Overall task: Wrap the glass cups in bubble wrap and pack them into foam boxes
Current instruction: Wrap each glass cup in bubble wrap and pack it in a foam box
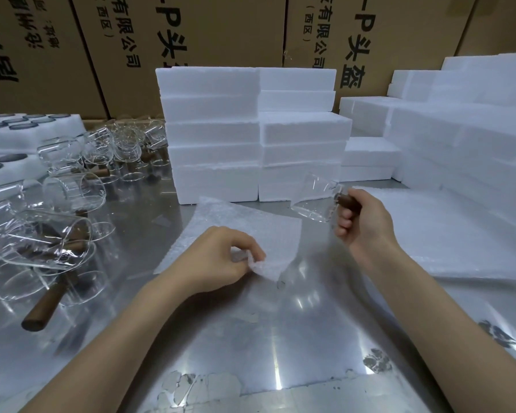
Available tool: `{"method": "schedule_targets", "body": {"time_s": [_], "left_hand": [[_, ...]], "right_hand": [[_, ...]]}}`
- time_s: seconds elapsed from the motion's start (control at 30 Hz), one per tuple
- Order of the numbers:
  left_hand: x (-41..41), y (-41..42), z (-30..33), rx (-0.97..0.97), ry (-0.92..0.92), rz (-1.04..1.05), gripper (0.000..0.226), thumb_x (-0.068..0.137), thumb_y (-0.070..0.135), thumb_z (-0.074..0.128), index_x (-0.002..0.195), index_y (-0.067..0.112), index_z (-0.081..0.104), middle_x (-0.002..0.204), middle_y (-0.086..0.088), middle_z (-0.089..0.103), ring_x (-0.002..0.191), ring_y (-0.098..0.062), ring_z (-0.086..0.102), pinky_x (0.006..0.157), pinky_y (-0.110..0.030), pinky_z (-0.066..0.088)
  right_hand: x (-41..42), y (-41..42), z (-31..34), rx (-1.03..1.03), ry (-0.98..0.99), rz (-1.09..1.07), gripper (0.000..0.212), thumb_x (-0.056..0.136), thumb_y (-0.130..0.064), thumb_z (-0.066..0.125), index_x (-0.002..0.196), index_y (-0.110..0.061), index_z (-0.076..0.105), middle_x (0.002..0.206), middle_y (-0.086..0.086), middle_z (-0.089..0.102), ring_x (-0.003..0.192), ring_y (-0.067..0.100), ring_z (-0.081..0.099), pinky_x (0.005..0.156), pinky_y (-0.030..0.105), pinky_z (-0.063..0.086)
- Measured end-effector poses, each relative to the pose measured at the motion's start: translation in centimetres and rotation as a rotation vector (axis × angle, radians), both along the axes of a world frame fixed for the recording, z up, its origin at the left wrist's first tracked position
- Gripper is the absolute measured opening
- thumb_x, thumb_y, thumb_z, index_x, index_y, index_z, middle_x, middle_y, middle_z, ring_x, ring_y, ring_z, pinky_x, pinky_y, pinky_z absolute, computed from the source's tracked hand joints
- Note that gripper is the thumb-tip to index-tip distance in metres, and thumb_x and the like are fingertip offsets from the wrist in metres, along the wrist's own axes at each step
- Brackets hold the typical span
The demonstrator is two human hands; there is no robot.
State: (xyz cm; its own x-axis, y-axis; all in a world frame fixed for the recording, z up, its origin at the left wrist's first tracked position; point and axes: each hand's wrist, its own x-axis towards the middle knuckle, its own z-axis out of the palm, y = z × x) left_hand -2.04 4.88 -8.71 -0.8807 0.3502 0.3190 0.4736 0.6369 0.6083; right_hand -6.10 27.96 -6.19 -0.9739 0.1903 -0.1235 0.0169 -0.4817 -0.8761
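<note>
A sheet of bubble wrap (245, 228) lies on the shiny metal table (251, 338) in front of me. My left hand (221, 257) pinches its near corner and lifts it slightly. My right hand (361, 225) grips the brown wooden handle of a clear glass cup (313, 198) and holds it tilted above the sheet's right edge. Stacked white foam boxes (251, 135) stand just behind the sheet.
Several more glass cups with wooden handles (57, 234) lie in a heap at the left. Foam trays with round holes (15, 135) sit at far left. More foam boxes (459, 129) and a pile of bubble wrap sheets (447, 234) fill the right. Cardboard cartons (191, 34) form the back wall.
</note>
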Motion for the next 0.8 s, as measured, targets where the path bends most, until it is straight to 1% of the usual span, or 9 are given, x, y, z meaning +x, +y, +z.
{"method": "schedule_targets", "body": {"time_s": [0.1, 0.2, 0.3, 0.37, 0.43, 0.5, 0.6, 0.73, 0.8], "left_hand": [[0.6, 0.7, 0.5, 0.038, 0.015, -0.035, 0.031, 0.074, 0.009, 0.072, 0.082, 0.038, 0.066, 0.089, 0.024, 0.067, 0.092, 0.003, 0.061, 0.087, -0.018, 0.045], [0.9, 0.1, 1.4, 0.042, -0.073, -0.054, 0.053, 0.06, 0.054, 0.079, 0.108, 0.046, 0.058, 0.111, 0.034, 0.057, 0.109, 0.016, 0.048, 0.089, 0.0, 0.032], [0.6, -0.9, 2.5, 0.185, -0.112, 0.032, 0.044, 0.078, 0.073, 0.054, 0.11, 0.044, 0.061, 0.112, 0.033, 0.06, 0.109, 0.013, 0.051, 0.091, -0.011, 0.038], [0.1, -1.9, 2.6, 0.151, 0.003, 0.232, 0.032, 0.088, 0.061, 0.048, 0.103, 0.037, 0.065, 0.104, 0.026, 0.065, 0.104, 0.003, 0.057, 0.084, -0.019, 0.043], [-0.6, -3.0, 2.0, -0.116, 0.069, 0.433, 0.027, 0.09, 0.049, 0.057, 0.108, 0.031, 0.065, 0.112, 0.014, 0.063, 0.108, -0.011, 0.058, 0.086, -0.031, 0.046], [-0.9, -3.8, 1.3, -0.32, -0.038, 0.536, 0.045, 0.086, 0.049, 0.062, 0.124, 0.026, 0.059, 0.13, 0.002, 0.056, 0.12, -0.021, 0.052, 0.095, -0.037, 0.042], [-1.2, -4.2, 0.8, -0.368, -0.187, 0.562, 0.066, 0.082, 0.057, 0.063, 0.137, 0.022, 0.049, 0.143, -0.005, 0.048, 0.13, -0.025, 0.045, 0.103, -0.037, 0.037], [-1.3, -3.9, 0.7, -0.243, -0.111, 0.542, 0.024, 0.087, 0.031, 0.068, 0.11, 0.03, 0.066, 0.13, -0.002, 0.06, 0.117, -0.022, 0.055, 0.095, -0.033, 0.041], [-1.3, -4.0, 0.6, -0.258, -0.031, 0.532, 0.027, 0.088, 0.007, 0.06, 0.093, 0.031, 0.069, 0.127, -0.004, 0.061, 0.116, -0.024, 0.054, 0.095, -0.035, 0.043]], "right_hand": [[0.0, 0.2, 0.2, -0.057, 0.004, -0.004, 0.031, 0.095, -0.021, 0.044, 0.064, -0.015, 0.046, 0.04, -0.005, 0.035, 0.036, 0.009, 0.026, 0.037, 0.017, 0.023], [0.0, 0.3, 0.1, -0.085, -0.005, -0.001, 0.031, 0.094, -0.022, 0.045, 0.064, -0.015, 0.048, 0.042, -0.005, 0.035, 0.038, 0.01, 0.026, 0.037, 0.018, 0.024], [-0.1, 0.3, 0.0, -0.103, -0.025, 0.012, 0.027, 0.094, -0.022, 0.045, 0.068, -0.015, 0.048, 0.043, -0.004, 0.037, 0.039, 0.01, 0.029, 0.037, 0.016, 0.028], [-0.1, 0.2, -0.2, -0.117, -0.037, 0.018, 0.025, 0.094, -0.021, 0.046, 0.07, -0.015, 0.049, 0.045, -0.003, 0.038, 0.039, 0.01, 0.031, 0.039, 0.015, 0.032], [-0.1, 0.1, -0.2, -0.146, -0.051, 0.034, 0.025, 0.094, -0.02, 0.046, 0.071, -0.014, 0.05, 0.047, -0.002, 0.04, 0.04, 0.011, 0.033, 0.044, 0.018, 0.038], [0.0, 0.1, -0.2, -0.171, -0.075, 0.069, 0.026, 0.095, -0.022, 0.045, 0.071, -0.013, 0.053, 0.051, -0.001, 0.04, 0.042, 0.011, 0.035, 0.053, 0.024, 0.044], [0.1, 0.2, -0.2, -0.186, -0.115, 0.113, 0.027, 0.095, -0.024, 0.046, 0.071, -0.014, 0.056, 0.053, -0.002, 0.042, 0.044, 0.011, 0.038, 0.068, 0.03, 0.048], [0.2, 0.0, -0.3, -0.192, -0.135, 0.162, 0.029, 0.095, -0.026, 0.046, 0.069, -0.017, 0.055, 0.055, -0.004, 0.043, 0.049, 0.01, 0.04, 0.077, 0.039, 0.047], [0.2, -0.1, -0.2, -0.192, -0.135, 0.174, 0.03, 0.095, -0.026, 0.046, 0.068, -0.017, 0.056, 0.055, -0.004, 0.043, 0.05, 0.01, 0.04, 0.078, 0.04, 0.046]]}}
